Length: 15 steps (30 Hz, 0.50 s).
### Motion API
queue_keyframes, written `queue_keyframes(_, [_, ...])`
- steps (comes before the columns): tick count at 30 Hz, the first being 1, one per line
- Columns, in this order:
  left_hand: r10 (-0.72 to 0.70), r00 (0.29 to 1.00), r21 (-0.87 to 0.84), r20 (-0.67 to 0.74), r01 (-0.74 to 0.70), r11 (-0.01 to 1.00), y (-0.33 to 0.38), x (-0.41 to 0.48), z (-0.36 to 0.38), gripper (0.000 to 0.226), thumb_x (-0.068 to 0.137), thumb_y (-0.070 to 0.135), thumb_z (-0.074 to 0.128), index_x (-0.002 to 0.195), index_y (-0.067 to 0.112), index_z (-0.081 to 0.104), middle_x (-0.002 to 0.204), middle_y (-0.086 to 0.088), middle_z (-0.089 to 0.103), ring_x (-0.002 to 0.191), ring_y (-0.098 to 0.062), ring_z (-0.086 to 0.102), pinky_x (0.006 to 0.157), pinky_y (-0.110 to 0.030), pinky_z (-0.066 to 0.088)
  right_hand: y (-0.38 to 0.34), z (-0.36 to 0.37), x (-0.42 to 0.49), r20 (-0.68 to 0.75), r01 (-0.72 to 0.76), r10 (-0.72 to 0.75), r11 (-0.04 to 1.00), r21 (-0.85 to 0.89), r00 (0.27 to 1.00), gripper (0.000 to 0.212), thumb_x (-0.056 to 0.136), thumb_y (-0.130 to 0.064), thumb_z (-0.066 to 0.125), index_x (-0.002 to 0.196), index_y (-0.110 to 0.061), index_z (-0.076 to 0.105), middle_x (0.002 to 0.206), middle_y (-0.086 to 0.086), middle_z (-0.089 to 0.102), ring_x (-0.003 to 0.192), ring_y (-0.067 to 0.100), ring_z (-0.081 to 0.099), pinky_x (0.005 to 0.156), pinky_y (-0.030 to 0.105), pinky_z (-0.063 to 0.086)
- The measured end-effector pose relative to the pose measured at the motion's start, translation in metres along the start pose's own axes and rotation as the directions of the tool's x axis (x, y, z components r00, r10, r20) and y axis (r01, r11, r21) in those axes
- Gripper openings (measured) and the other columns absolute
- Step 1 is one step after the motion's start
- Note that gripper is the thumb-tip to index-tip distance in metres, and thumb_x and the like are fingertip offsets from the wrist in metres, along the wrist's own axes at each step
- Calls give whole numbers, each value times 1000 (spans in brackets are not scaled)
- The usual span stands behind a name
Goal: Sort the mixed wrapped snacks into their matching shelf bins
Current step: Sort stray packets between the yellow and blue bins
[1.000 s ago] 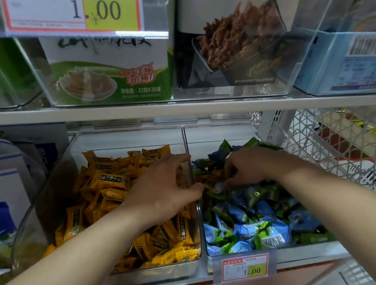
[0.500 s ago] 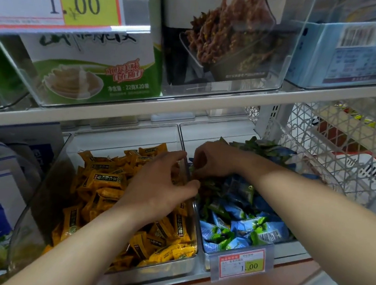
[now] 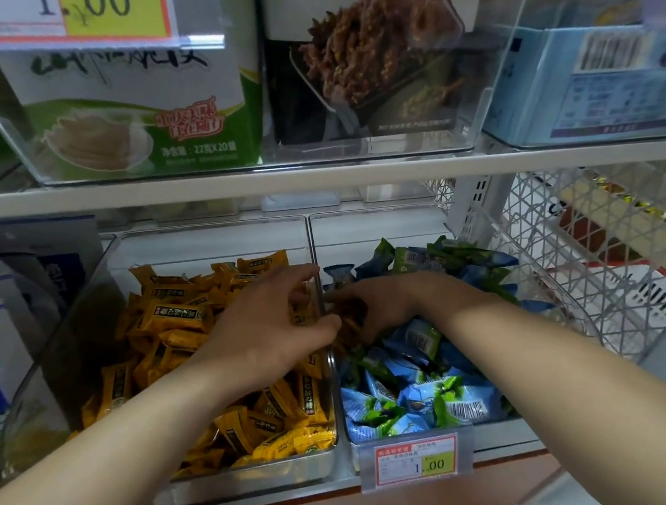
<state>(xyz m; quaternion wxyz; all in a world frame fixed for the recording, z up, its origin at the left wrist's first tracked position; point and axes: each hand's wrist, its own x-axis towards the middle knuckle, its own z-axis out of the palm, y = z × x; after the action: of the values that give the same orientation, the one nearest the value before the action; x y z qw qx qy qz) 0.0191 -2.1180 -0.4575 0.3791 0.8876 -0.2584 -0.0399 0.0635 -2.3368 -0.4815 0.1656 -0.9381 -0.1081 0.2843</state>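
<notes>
At the shared wall between two clear plastic shelf bins, the right hand [image 3: 380, 301] reaches down with its fingers curled over a small clump of stray yellow-orange wrapped packets [image 3: 349, 323]. It appears to grip them, though the fingertips are hidden behind the other hand. These strays lie in the right-hand clear bin [image 3: 367, 237], pressed against its left wall and sitting on top of the blue-and-green wrapped snacks [image 3: 422, 399] that belong there. Which way their long sides run cannot be made out.

Just to the left, the left hand [image 3: 266, 328] arches over that wall, thumb on the near side and index finger above the rim. Whether it pinches a packet or only braces on the plastic, I cannot tell.

Beyond it the left-hand clear bin [image 3: 72, 324] holds the matching heap of yellow wrapped bars [image 3: 174, 316]. That heap lies directly left of the gripped clump, only the wall between them. The coming move is likely a short lift over the rim and leftward. The left hand is nearer to that bin and could take the handover.
</notes>
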Motion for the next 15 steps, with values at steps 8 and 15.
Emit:
queue_keyframes(8, [11, 1000, -25, -9, -12, 1000, -2, 0, 1, 76, 66, 64, 61, 138, 43, 47, 127, 20, 55, 109, 15, 49, 80, -12, 37, -11, 5, 10, -15, 9, -13, 970, -242, 1000, 58, 85, -47, 68, 136, -25, 51, 131, -1, 56, 101, 14, 52, 79, 28, 37])
queue_keyframes(15, [8, 1000, -30, -29, -9, 1000, -2, 1, 2, 77, 64, 63, 63, 136, 43, 47, 123, 20, 58, 108, 12, 52, 78, -11, 37, -23, 15, 18, 8, 5, -2, 914, -406, 1000, 59, 86, -59, 61, 128, -18, 55, 113, 3, 64, 93, 20, 61, 70, 32, 45])
